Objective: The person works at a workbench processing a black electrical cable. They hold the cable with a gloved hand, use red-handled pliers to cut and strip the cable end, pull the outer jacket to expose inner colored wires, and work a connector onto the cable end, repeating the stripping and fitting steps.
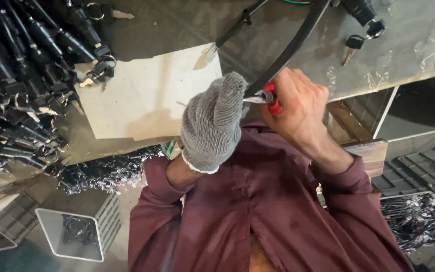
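Gripping red-handled pliers [269, 98], right hand [298, 108] fingers clamp them; gloved left hand [212, 123] pinches the black cable [290, 48].

Cardboard sheet [147, 95] on workbench [409, 50], left of hands

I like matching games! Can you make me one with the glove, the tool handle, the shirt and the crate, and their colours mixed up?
Things:
1. glove on the left hand
2. tool handle in the right hand
3. shirt
4. crate on the floor

Colours:
A. dark red
B. white
C. grey
D. bright red

Right pairs: 1-C, 2-D, 3-A, 4-B.
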